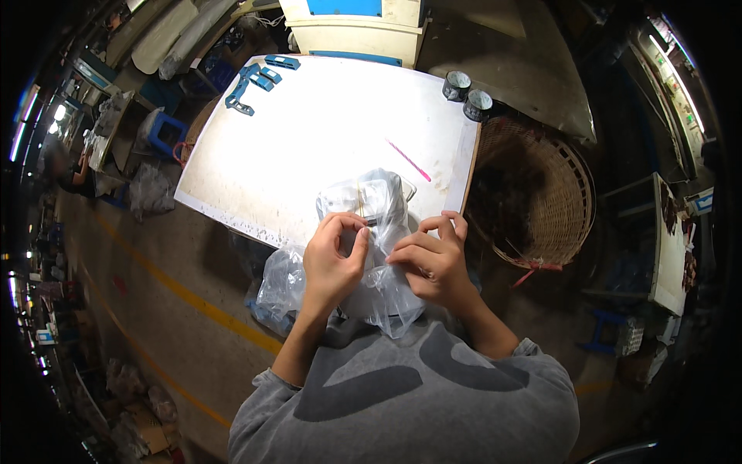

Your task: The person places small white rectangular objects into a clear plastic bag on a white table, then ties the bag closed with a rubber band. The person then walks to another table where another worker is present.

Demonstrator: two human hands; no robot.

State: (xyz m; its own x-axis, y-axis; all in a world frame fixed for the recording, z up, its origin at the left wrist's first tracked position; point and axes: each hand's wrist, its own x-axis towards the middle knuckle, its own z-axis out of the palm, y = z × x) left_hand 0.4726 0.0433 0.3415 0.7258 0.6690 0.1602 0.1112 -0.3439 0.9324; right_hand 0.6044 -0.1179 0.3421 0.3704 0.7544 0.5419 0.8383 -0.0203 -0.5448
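Note:
A clear plastic bag (pixel 386 298) lies over the table's near edge and hangs down toward my body. Its far part covers a pale bundle (pixel 375 197) with a thin yellowish band or string running across it. My left hand (pixel 334 259) is closed in a pinch on the bag's left side, thumb and forefinger close to a small dark spot I cannot identify. On the other side, my right hand (pixel 434 263) pinches the plastic between thumb and forefinger, its other fingers curled. What lies inside the bag is mostly hidden by folds and glare.
A pink pen (pixel 410 160) lies on the white tabletop (pixel 309 131). Blue plastic pieces (pixel 251 87) sit at the far left, two dark tape rolls (pixel 467 96) at the far right corner. A wicker basket (pixel 568 193) stands right of the table; a blue stool (pixel 166 133) stands left.

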